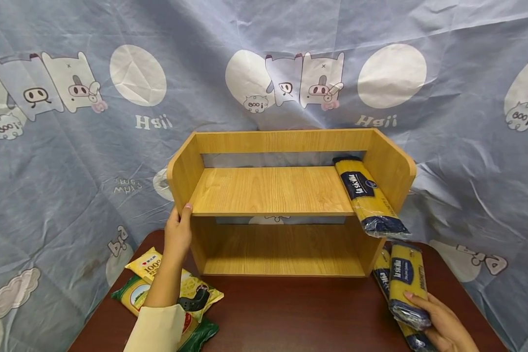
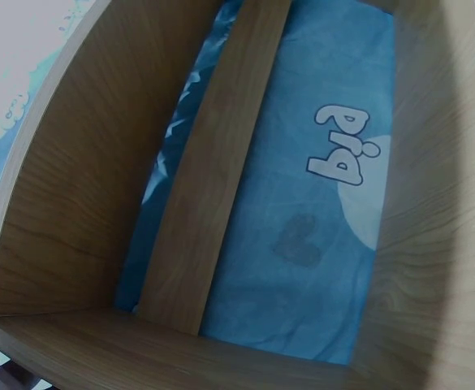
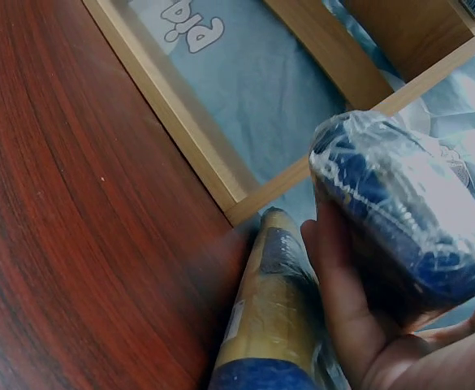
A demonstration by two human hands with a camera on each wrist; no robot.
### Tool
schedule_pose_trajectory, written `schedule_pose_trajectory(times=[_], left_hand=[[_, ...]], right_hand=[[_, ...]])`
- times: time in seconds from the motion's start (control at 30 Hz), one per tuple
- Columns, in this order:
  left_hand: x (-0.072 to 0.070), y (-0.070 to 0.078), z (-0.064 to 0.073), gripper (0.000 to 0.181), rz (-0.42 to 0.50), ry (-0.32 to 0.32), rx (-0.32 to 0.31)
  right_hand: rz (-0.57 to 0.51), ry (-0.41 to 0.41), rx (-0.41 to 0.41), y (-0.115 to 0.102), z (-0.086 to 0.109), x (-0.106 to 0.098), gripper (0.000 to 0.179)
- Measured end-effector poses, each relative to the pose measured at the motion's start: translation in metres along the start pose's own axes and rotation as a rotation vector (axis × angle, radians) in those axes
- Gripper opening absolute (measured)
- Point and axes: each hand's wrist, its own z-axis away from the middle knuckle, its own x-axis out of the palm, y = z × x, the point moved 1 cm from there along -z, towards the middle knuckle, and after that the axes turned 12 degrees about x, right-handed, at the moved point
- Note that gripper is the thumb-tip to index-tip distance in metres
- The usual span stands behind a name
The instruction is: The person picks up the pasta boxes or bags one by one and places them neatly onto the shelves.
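Observation:
A two-tier wooden shelf [image 1: 264, 190] stands at the back of the table. My left hand [image 1: 178, 232] grips the front edge of its left side panel, thumb on the inner side, just at the upper board. My right hand [image 1: 442, 318] holds a spaghetti pack [image 1: 407, 278], yellow with dark blue ends and label; its clear-wrapped end [image 3: 408, 219] faces the right wrist camera. Below it, another spaghetti pack [image 3: 269, 317] lies on the table beside the shelf, partly hidden in the head view. A third spaghetti pack [image 1: 365, 193] lies on the upper board at the right, its near end jutting past the front edge.
On the dark red table [image 1: 290, 313], left of the shelf, a yellow bag [image 1: 202, 293] overlaps a green and yellow bag [image 1: 134, 293]; my left forearm crosses in front of them. A blue printed cloth [image 1: 264, 98] hangs behind and around the table.

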Motion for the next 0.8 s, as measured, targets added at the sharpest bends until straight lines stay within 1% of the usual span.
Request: schedule_pose_trajectory(times=[0.1,0.3,0.37,0.43,0.6,0.67,0.8], left_hand=[[0.0006,0.0003,-0.0007,0.059,0.0,0.003,0.009],[0.0003,0.0012,-0.0003,0.059,-0.002,0.003,0.005],[0.0002,0.0019,0.0001,0.06,0.005,0.001,-0.001],[0.0,0.0024,0.0005,0.06,0.011,-0.001,-0.007],[-0.0005,0.0034,0.0017,0.058,0.014,-0.006,-0.011],[-0.0003,0.0032,0.0017,0.058,0.011,-0.007,-0.012],[0.0002,0.002,0.0011,0.059,0.008,-0.003,-0.009]], right_hand=[[-0.006,0.015,-0.014,0.0001,0.0009,0.0004,0.017],[-0.03,0.085,-0.006,-0.0009,0.0022,0.0028,0.015],[-0.036,0.092,-0.019,-0.0003,0.0027,0.0038,0.018],[-0.036,0.105,-0.049,0.0007,0.0031,0.0051,0.021],[-0.019,0.054,-0.149,0.0027,0.0045,0.005,0.027],[-0.012,0.041,-0.169,0.0028,0.0049,0.0047,0.029],[0.003,0.072,-0.181,0.0025,0.005,0.0055,0.032]])
